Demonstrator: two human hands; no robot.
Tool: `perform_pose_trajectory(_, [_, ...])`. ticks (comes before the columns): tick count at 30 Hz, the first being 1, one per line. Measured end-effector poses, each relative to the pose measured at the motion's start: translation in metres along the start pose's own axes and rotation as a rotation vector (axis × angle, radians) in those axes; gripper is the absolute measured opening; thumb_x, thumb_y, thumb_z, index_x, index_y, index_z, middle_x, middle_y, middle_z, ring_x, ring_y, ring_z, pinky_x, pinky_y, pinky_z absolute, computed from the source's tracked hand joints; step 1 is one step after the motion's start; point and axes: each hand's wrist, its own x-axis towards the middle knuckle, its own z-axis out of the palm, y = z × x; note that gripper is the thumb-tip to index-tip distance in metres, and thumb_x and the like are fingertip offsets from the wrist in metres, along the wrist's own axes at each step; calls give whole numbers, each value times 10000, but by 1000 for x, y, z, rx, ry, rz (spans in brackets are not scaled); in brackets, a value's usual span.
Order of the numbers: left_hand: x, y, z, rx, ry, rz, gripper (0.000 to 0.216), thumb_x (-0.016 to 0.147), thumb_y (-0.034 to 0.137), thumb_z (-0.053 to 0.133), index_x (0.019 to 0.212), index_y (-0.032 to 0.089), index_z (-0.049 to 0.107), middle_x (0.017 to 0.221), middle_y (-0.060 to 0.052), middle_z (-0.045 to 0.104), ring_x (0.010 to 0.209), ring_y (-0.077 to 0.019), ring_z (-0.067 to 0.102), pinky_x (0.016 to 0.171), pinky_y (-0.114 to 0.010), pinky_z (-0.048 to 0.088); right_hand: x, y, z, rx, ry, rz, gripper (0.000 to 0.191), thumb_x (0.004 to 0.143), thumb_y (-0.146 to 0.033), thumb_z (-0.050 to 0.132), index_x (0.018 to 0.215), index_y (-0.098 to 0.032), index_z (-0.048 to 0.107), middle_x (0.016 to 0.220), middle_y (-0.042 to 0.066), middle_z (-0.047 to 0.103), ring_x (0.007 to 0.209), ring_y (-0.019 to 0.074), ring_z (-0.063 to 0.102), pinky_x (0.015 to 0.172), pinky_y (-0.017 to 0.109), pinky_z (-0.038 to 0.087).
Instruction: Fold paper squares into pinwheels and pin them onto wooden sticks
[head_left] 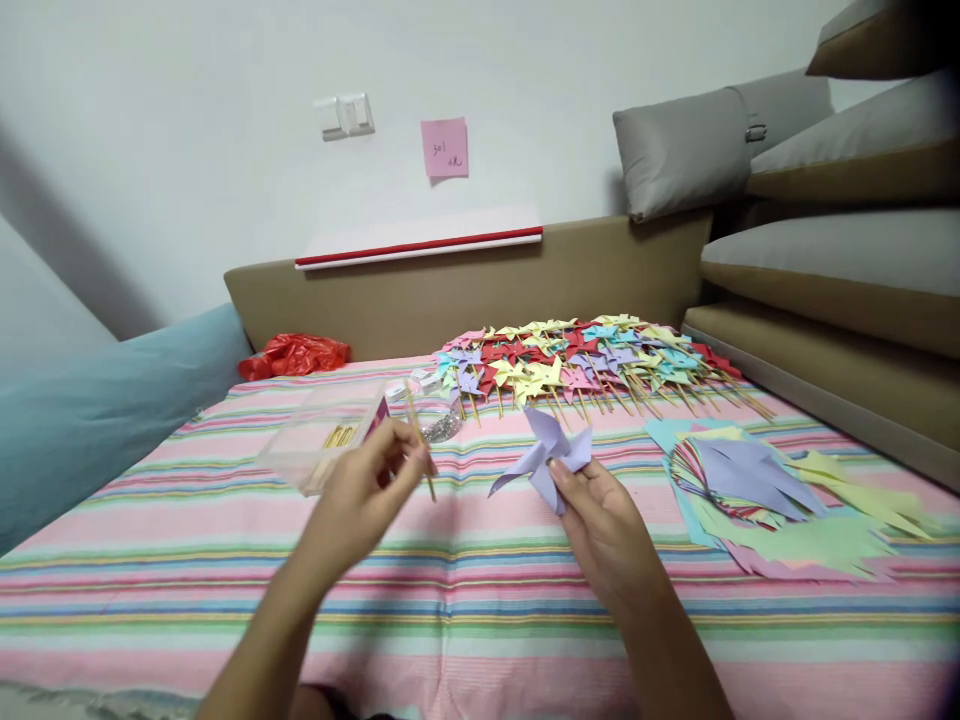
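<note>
Left hand (364, 485): you pinch a tilted stick (430, 484).
Right hand (604, 520): you grip a purple pinwheel (541, 455) near its middle.
Striped cloth (480, 590): below the purple pinwheel, which is apart from the stick.

Lavender pinwheel (547, 445), tan stick (430, 487), pink-based multicoloured striped cloth (487, 620), red plastic (301, 355), grey-and-brown cushions (847, 250)

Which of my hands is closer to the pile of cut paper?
Your right hand: it holds the purple pinwheel left of the cut paper; your left hand, holding a stick, is farther left.
</note>
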Motion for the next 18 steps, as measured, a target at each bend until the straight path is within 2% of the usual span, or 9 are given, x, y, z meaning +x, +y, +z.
perform_pose_trajectory(2, [-23,9,31,-199,-9,-9,205,1010,400,488,943,213,539,787,2,642,706,-147,601,638,-250,440,-2,0,4,81,-10,-17,274,765,-316,856,1003,-252,737,966,-11,745,980,133,684,895,246,544])
perform_pose_trajectory(4, [-34,10,55,-282,-29,-22,192,1018,381,487,972,209,559,763,11,625,674,-134,578,621,-246,427,-5,1,6,127,-26,-10,223,771,-307,853,955,-253,739,917,-23,724,904,108,675,834,219,546])
perform_pose_trajectory(7, [-41,6,76,-301,-33,-12,173,1014,347,510,1049,209,610,768,10,616,637,-124,536,585,-244,400,-9,0,3,154,-81,-2,210,765,-325,857,919,-247,738,896,-15,702,865,106,654,828,227,546])
perform_pose_trajectory(12, [-51,4,89,-268,79,134,161,989,230,557,1125,239,643,931,-16,663,647,-105,509,589,-235,394,-15,-5,1,145,-307,-27,123,831,-335,799,877,-258,715,857,-17,590,859,111,584,839,239,523])
perform_pose_trajectory(15, [-57,7,93,-280,100,209,208,985,167,546,1147,256,642,910,-6,648,661,-103,512,579,-225,387,-15,-6,5,112,-344,-37,155,799,-356,826,804,-260,704,935,-17,542,919,120,574,851,243,516])
perform_pose_trajectory(18, [-61,11,95,-307,97,269,253,981,117,531,1163,252,644,865,4,627,661,-98,503,557,-211,372,-15,-5,10,98,-374,-19,192,766,-385,846,742,-268,696,1001,-25,533,868,115,606,792,247,527])
